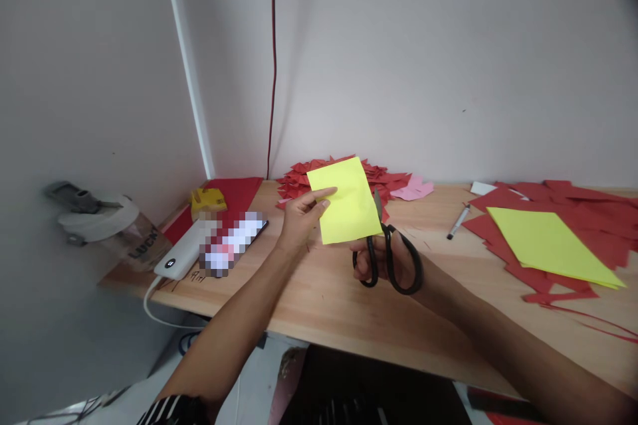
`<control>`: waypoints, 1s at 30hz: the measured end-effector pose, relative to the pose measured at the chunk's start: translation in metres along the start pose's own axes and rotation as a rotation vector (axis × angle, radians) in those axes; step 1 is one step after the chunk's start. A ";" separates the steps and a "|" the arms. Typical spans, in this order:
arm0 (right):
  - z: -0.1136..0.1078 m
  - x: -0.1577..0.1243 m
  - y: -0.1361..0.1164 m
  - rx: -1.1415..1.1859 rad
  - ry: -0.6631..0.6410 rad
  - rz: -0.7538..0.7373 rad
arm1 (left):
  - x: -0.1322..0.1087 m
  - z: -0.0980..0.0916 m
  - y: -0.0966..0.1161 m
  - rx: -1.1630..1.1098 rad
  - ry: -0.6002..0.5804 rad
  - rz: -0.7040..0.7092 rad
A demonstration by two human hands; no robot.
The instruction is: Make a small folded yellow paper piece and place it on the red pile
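Note:
My left hand pinches the left edge of a small yellow sheet of paper, held upright above the wooden table. My right hand grips black-handled scissors just right of and below the sheet. Its fingers are through the loops. The blades point up along the sheet's right edge and are mostly hidden behind it.
A pile of red paper scraps and a pink piece lie by the wall. At right, red sheets carry a yellow sheet; a marker lies nearby. At left sit a phone, white power bank, yellow object and bottle.

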State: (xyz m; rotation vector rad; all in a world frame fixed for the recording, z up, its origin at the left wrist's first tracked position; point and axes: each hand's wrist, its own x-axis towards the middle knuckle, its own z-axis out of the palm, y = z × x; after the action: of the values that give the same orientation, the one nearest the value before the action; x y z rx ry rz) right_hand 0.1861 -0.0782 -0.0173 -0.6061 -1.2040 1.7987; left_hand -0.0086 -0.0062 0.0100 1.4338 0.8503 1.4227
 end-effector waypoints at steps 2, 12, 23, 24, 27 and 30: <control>-0.003 -0.005 -0.002 0.002 -0.040 -0.001 | 0.000 0.000 0.001 -0.010 0.009 -0.015; -0.014 -0.008 -0.002 -0.013 -0.088 -0.032 | 0.001 -0.002 0.003 -0.037 0.003 -0.026; -0.019 -0.008 -0.002 -0.120 -0.039 -0.047 | 0.000 0.002 -0.001 -0.244 -0.081 -0.139; -0.017 -0.009 -0.003 -0.143 -0.008 -0.050 | 0.000 0.003 -0.002 -0.256 -0.085 -0.141; -0.015 -0.010 -0.005 -0.212 0.056 -0.060 | -0.001 0.004 -0.005 -0.285 -0.076 -0.145; -0.015 -0.010 -0.004 -0.226 0.072 -0.070 | 0.000 0.005 -0.006 -0.292 -0.064 -0.150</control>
State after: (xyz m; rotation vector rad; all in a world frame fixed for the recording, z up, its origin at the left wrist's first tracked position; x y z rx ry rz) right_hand 0.2040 -0.0785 -0.0205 -0.7414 -1.3730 1.5807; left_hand -0.0032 -0.0053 0.0049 1.1632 0.6642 1.3196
